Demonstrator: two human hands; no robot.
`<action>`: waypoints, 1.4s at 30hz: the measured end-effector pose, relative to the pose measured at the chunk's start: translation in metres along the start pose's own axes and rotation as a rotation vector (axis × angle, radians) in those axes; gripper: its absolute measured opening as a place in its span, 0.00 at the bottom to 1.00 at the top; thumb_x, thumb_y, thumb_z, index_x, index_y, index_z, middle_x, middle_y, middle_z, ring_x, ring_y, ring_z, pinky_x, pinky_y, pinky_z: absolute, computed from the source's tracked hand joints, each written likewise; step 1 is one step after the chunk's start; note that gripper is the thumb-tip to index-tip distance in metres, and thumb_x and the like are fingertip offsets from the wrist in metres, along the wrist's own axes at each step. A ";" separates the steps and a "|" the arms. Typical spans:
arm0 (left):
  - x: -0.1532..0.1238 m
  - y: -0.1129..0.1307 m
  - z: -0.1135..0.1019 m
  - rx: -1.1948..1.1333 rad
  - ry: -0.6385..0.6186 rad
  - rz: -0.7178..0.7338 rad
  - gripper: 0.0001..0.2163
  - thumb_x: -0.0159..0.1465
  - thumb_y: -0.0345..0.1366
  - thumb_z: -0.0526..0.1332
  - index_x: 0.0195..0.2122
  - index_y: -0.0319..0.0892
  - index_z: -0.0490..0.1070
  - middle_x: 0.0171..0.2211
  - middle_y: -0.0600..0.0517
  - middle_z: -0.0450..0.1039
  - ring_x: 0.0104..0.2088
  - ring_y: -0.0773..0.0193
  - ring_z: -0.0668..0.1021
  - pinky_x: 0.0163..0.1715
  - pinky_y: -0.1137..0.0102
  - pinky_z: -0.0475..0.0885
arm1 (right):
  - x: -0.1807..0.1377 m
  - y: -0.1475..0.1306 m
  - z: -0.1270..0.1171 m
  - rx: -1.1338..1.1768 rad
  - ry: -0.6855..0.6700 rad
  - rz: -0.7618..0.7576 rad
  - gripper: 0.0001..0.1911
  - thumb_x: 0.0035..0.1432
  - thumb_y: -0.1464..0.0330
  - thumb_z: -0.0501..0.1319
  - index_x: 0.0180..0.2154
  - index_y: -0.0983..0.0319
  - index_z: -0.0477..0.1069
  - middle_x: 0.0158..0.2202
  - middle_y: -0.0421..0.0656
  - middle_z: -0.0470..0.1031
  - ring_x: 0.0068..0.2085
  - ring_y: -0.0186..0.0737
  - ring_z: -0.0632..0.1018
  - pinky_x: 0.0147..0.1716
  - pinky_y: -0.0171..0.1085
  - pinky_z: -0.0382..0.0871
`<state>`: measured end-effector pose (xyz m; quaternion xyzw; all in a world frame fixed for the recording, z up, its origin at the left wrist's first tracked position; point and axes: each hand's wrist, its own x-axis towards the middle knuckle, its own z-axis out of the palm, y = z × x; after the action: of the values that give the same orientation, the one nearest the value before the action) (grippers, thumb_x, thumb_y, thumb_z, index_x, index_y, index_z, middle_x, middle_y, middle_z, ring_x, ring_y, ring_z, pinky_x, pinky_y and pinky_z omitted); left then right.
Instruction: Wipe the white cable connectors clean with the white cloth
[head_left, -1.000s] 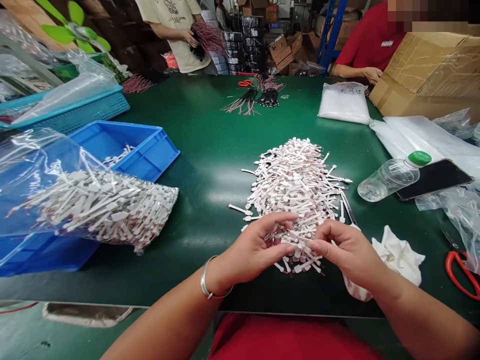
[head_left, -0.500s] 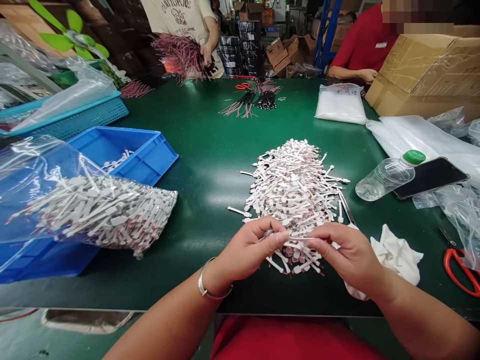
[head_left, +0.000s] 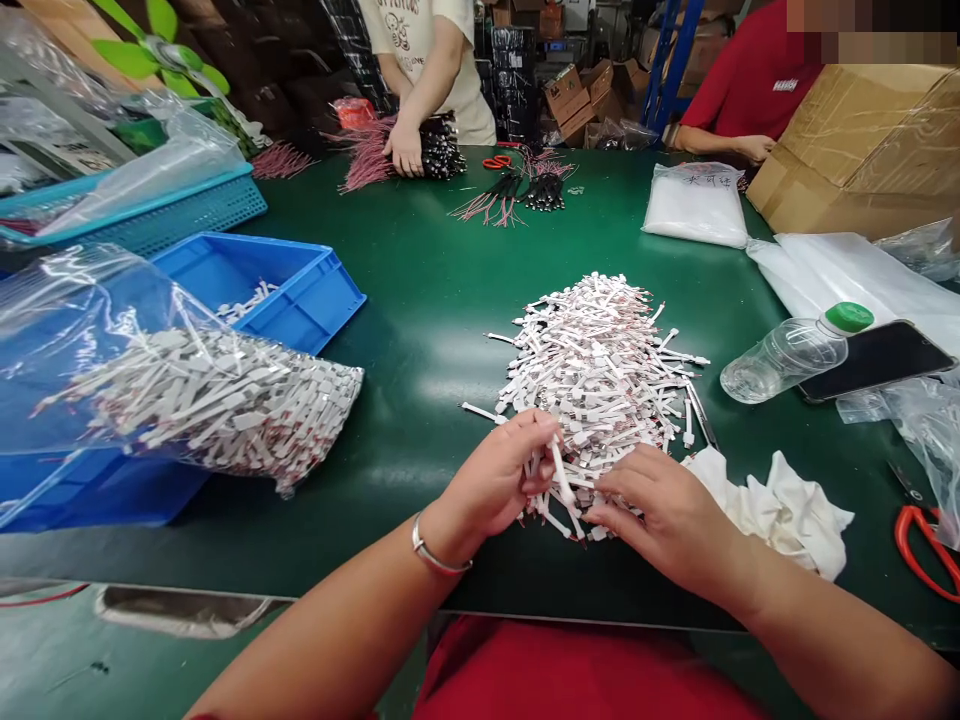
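Between the thumb and fingers of my left hand [head_left: 504, 478] is a short white cable [head_left: 561, 472], slanting down towards the right. My right hand [head_left: 664, 520] is just to its right, thumb and forefinger apart, with nothing visible held between them. Both hands are over the near side of a heap of short white cables [head_left: 592, 350] with reddish wire ends, lying on the green table [head_left: 412, 300]. A pair of tweezers [head_left: 701, 412] rests along the heap's right side. Behind my right hand lies a crumpled white cloth [head_left: 802, 515].
On the left, a clear bag of white cables [head_left: 247, 410] leans over blue bins [head_left: 300, 300]. To the right are a plastic bottle [head_left: 787, 355], a phone [head_left: 881, 360] and red-handled scissors [head_left: 926, 550]. Across the table, a co-worker [head_left: 427, 90] handles a wire bundle [head_left: 442, 150].
My hands have moved apart, and the cable that spanned both now hangs tilted from my left hand. The co-worker opposite has lowered the wire bundle to the table. The view has shifted slightly.
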<state>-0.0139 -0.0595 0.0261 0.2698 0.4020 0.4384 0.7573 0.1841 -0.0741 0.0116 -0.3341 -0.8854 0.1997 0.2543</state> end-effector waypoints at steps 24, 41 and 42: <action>-0.013 0.016 -0.004 0.538 -0.145 0.138 0.13 0.54 0.34 0.68 0.40 0.40 0.73 0.29 0.56 0.68 0.22 0.77 0.65 0.22 0.78 0.60 | -0.002 -0.003 -0.020 0.101 0.430 -0.097 0.12 0.55 0.78 0.63 0.40 0.60 0.68 0.31 0.41 0.75 0.33 0.38 0.75 0.36 0.39 0.70; -0.005 -0.004 0.001 0.227 0.117 0.126 0.16 0.53 0.45 0.67 0.27 0.39 0.65 0.15 0.61 0.57 0.15 0.77 0.58 0.15 0.80 0.50 | 0.003 -0.007 -0.002 0.221 0.061 0.032 0.07 0.64 0.70 0.56 0.31 0.60 0.67 0.26 0.39 0.71 0.30 0.35 0.71 0.33 0.36 0.65; -0.004 -0.002 0.001 0.165 0.139 0.144 0.16 0.53 0.44 0.68 0.26 0.39 0.64 0.15 0.60 0.58 0.15 0.77 0.58 0.14 0.80 0.50 | 0.003 -0.007 0.001 0.198 0.049 0.000 0.06 0.64 0.70 0.56 0.33 0.60 0.68 0.27 0.40 0.72 0.31 0.36 0.71 0.34 0.36 0.65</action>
<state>-0.0137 -0.0643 0.0268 0.3284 0.4679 0.4745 0.6694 0.1782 -0.0766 0.0157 -0.3118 -0.8549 0.2782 0.3075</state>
